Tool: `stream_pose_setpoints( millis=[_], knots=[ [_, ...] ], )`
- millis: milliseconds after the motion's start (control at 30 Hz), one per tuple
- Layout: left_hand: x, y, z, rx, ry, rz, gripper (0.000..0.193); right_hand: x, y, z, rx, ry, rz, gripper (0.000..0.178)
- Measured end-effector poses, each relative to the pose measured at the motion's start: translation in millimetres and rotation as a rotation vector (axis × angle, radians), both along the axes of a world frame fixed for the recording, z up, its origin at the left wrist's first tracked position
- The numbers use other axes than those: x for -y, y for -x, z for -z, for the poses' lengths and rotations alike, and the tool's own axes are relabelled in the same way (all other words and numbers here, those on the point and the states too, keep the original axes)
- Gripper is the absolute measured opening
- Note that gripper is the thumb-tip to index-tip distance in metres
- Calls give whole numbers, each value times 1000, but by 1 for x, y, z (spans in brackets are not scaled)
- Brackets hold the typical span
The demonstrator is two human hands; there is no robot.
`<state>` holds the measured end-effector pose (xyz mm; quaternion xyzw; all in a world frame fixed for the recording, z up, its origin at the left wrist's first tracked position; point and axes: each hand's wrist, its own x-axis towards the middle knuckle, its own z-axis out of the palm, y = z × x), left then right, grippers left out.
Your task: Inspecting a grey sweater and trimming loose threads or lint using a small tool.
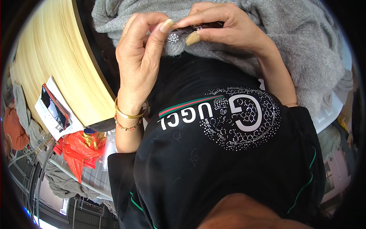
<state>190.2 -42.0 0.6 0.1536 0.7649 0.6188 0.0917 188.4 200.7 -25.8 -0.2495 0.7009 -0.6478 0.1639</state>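
Knitwear (305, 45), fuzzy and grey with a sparkling round button (173, 38), lies before me, its edge pinched in the fingertips of my left hand (136, 57); whether my right hand (234, 29) closes on it I cannot tell. My left forearm (129, 106) stands steep, my right slants inward, its thumb (193, 38) tan-tipped. White lettering (249, 108), silver studs (213, 129) and a red-and-green stripe (190, 106) mark my black shirt (228, 175).

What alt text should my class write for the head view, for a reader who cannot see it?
A left hand and a right hand meet at fuzzy grey fabric, beside a round, sparkling silver ornament. Below them is a black top; to the left, a phone lies on white paper on a pale wooden table.
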Motion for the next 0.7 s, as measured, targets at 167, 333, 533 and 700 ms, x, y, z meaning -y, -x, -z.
stream_pose_setpoints(
  millis=[167,333,533,700],
  knots=[
    [-2,1,1,-34,14,19,8,3,-1,1,-40,92,13,32],
    [-3,0,4,-39,25,38,7,2,-1,0,-40,7,-24,30],
    [-5,4,0,75,120,19,14,-15,-1,-9,-95,-88,91,31],
    [-22,23,-11,-239,530,182,62,-41,-8,-54,-216,7,662,31]
  ],
)
